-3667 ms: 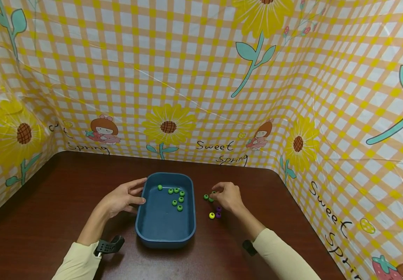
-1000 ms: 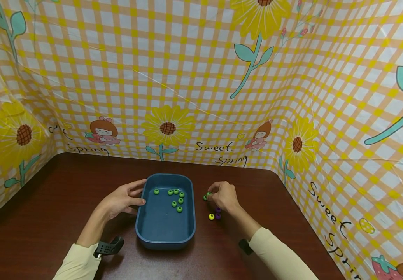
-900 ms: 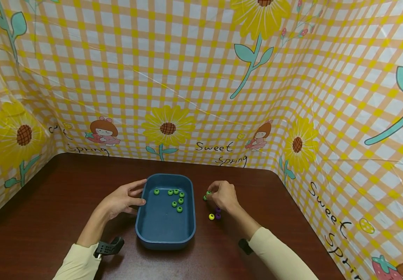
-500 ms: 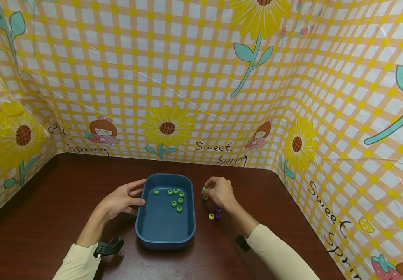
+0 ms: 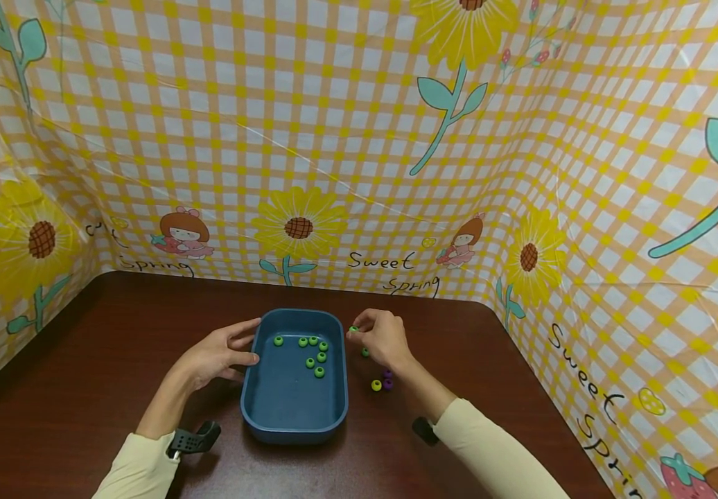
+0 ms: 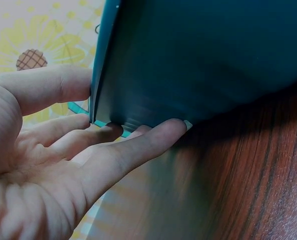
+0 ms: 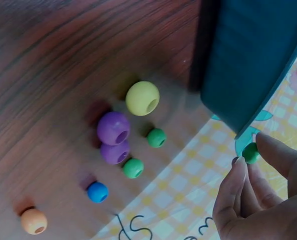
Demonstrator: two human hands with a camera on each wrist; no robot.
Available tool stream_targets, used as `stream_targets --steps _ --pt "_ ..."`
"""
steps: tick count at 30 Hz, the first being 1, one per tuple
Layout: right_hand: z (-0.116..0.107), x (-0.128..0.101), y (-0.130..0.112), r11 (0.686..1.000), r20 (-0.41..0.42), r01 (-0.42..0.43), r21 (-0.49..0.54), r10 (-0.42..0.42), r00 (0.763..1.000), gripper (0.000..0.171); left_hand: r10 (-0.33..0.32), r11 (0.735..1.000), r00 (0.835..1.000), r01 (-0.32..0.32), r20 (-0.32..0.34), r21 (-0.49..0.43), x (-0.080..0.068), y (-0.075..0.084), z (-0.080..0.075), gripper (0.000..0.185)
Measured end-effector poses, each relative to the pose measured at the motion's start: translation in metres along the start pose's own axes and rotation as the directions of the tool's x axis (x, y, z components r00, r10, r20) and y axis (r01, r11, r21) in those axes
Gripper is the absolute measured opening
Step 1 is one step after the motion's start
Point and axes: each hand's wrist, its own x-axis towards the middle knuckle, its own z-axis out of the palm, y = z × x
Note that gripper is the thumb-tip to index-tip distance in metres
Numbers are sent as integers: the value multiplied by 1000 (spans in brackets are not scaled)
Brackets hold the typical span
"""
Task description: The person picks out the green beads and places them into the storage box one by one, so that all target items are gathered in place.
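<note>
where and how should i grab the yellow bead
Probably pinch the yellow bead from above, across its near and far round sides: in the head view the purple beads crowd its right, while those sides look free.

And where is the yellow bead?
In the head view, the yellow bead lies on the table, right of the blue container, beside the two purple beads.

Bench (image 5: 116, 326) is dark reddish-brown, kinda shiny, with a checked cloth (image 5: 346, 132) up behind it and along both sides, all sunflowers (image 5: 299, 228), cartoon girls (image 5: 184, 229) and lettering (image 5: 381, 260).
</note>
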Motion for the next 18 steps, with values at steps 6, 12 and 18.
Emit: stream_targets --steps 6,12,18 --pt "3 -1 -9 999 -2 30 17 -30 1000 14 3 1000 1000 -3 -2 -5 0 0 1 79" --pt "6 -1 -16 998 12 49 33 -50 999 16 2 1000 1000 -2 -6 -3 1 0 1 79" --pt "13 -1 -20 997 21 67 46 -68 997 15 15 1000 1000 -15 8 -9 1 0 0 79"
